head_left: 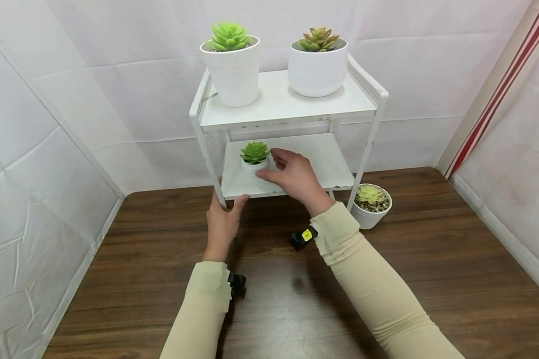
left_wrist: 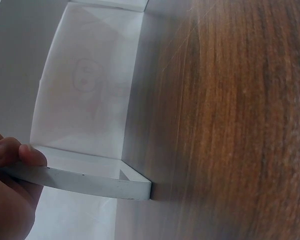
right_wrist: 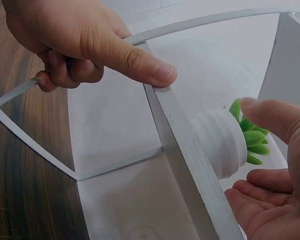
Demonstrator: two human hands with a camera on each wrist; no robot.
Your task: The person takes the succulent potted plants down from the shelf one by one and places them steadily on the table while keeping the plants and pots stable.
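Observation:
A small green succulent in a white pot (head_left: 254,167) stands on the left part of the lower shelf (head_left: 328,164) of a white two-tier rack. My right hand (head_left: 294,177) is beside it, thumb and fingers spread apart at its right side. In the right wrist view, the thumb (right_wrist: 272,115) overlaps the green leaves (right_wrist: 255,137), while the fingers lie near the pot's side. My left hand (head_left: 222,224) grips the rack's front left leg (left_wrist: 90,184) low down. Its thumb (right_wrist: 145,67) presses on the front edge of the lower shelf.
On the upper shelf (head_left: 269,112) stand a tall white pot with a green succulent (head_left: 233,75) and a rounder white pot with a reddish succulent (head_left: 319,72). Another potted succulent (head_left: 370,214) sits on the wooden table (head_left: 431,249) by the rack's right leg. White sheeting hangs behind.

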